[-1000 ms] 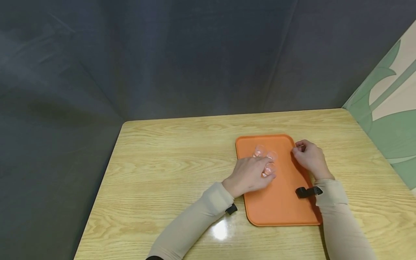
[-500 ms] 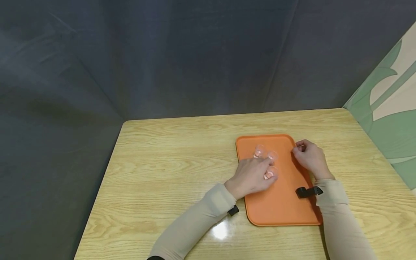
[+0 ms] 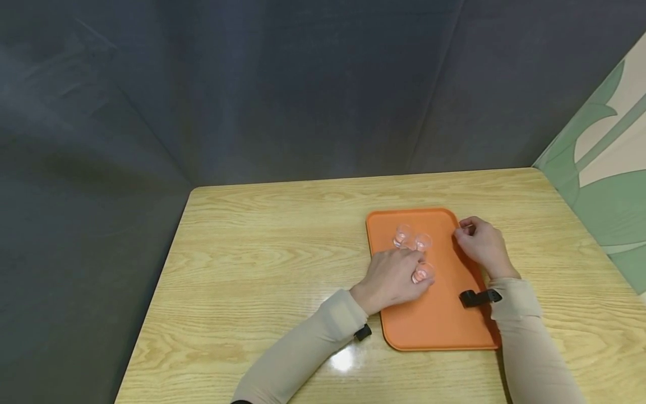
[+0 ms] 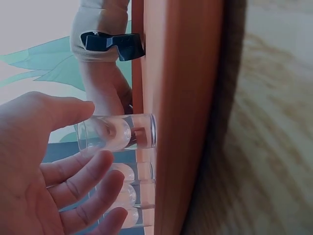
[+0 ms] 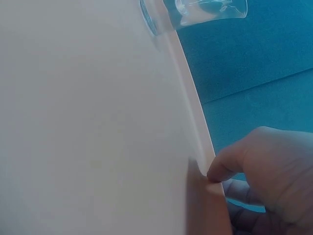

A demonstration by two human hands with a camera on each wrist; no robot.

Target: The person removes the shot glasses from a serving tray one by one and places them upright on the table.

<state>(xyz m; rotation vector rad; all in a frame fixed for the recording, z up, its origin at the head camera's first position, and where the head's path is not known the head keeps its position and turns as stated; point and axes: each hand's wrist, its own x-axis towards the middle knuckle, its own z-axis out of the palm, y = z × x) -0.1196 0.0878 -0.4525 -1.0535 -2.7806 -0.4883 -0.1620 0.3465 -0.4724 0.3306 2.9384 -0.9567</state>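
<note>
My left hand point(image 3: 396, 278) is over the left side of the orange tray point(image 3: 436, 314). Thumb and forefinger pinch a small clear glass point(image 3: 423, 273), upright with its base on or just above the tray; the left wrist view shows the same glass point(image 4: 115, 133) between them. Three similar glasses stand close together beyond the hand, among them a left one point(image 3: 402, 234) and a right one point(image 3: 423, 242); the hand partly covers the third. At the tray's right edge, my right hand point(image 3: 481, 247) pinches the rim point(image 5: 211, 171) between thumb and fingers.
A pale wood-grain table point(image 3: 262, 252) lies under the tray. Dark cloth point(image 3: 323, 90) hangs behind the table and along its left side. To the right is a wall covering with green leaf shapes point(image 3: 615, 207).
My left hand has drawn the pinched glass slightly nearer and to the right, apart from the other glasses. One more glass behind the hand has come into sight. The right hand has stayed put.
</note>
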